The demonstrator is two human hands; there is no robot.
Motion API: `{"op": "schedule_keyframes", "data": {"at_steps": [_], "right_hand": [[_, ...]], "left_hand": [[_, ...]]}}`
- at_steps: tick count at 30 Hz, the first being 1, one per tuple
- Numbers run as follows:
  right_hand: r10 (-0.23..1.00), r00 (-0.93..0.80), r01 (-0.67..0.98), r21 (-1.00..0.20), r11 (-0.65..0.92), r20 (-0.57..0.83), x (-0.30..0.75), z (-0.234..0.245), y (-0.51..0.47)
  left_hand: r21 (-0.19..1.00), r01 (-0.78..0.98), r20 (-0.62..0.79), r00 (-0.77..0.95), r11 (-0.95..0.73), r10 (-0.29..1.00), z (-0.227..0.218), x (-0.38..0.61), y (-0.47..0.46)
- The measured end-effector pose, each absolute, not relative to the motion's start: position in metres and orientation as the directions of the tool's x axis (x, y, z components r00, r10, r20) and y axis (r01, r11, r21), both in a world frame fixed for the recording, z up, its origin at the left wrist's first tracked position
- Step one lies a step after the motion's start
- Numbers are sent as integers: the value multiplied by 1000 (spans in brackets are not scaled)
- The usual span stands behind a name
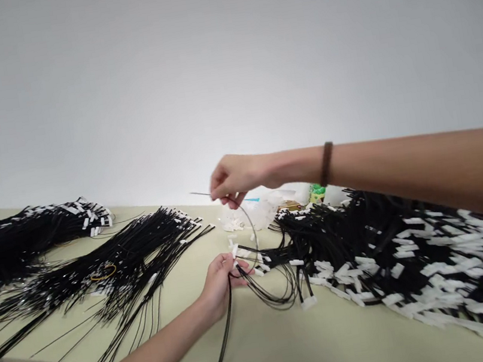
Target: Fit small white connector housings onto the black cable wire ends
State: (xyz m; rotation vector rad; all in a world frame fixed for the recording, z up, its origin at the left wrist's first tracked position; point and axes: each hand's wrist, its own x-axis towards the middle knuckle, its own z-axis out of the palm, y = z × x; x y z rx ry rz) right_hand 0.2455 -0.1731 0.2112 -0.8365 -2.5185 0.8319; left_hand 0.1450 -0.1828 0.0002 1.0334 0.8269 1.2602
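Observation:
My left hand is closed on a small bunch of black cables with a white connector at the thumb. Loops of the bunch hang out to the right, and a tail of it drops past the table's front edge. Above it, my right hand pinches one thin dark cable near its end. That cable's tip sticks out to the left of the fingers, while the rest curves down toward the bunch in my left hand.
A large heap of black cables with white connectors covers the table's right side. Two more cable bundles lie at left, one nearer and one farther. By the wall are a clear plastic bag and a green item.

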Motion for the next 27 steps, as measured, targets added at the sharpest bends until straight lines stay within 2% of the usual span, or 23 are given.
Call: {"op": "schedule_keyframes", "data": {"at_steps": [1, 2, 5, 8, 10, 12, 13, 15, 16, 18, 20, 22, 25, 27], "right_hand": [[592, -801, 413, -637, 651, 85, 236, 218, -184], [556, -825, 363, -661, 656, 99, 227, 223, -196], [487, -827, 158, -714, 682, 282, 210, 220, -225], [477, -748, 52, -676, 735, 461, 218, 200, -236], [483, -660, 104, -567, 817, 576, 236, 181, -233], [443, -556, 264, -356, 896, 703, 258, 157, -226], [416, -502, 377, -241, 894, 758, 269, 144, -222], [391, -398, 579, -104, 809, 830, 288, 115, -215], [391, -340, 646, -89, 758, 855, 295, 100, -212], [404, -253, 677, -137, 723, 879, 303, 72, -207], [384, -249, 675, -125, 727, 889, 303, 50, -204], [313, -273, 679, -48, 733, 910, 298, 35, -203], [231, -337, 658, 53, 752, 913, 289, 25, -202], [225, -354, 643, 61, 764, 908, 287, 23, -202]], "left_hand": [[929, -369, 29, 146, 27, 989, 1, 145, -182], [921, -388, 16, 144, 42, 989, 2, 144, -182], [906, -422, 35, 142, 29, 989, 7, 143, -182], [888, -459, 92, 129, -23, 987, 12, 140, -182], [872, -488, 115, 118, -43, 986, 15, 137, -182], [858, -511, 124, 118, -47, 985, 17, 136, -182], [855, -518, 123, 123, -43, 985, 18, 136, -182], [853, -521, 113, 134, -27, 985, 19, 135, -184], [854, -520, 106, 140, -18, 984, 19, 135, -184], [857, -516, 96, 150, -5, 984, 17, 135, -185], [861, -508, 97, 159, -3, 983, 15, 135, -185], [867, -498, 98, 168, -2, 981, 14, 134, -186], [873, -488, 120, 197, -9, 973, 14, 135, -187], [876, -481, 140, 216, -19, 966, 15, 135, -187]]}}
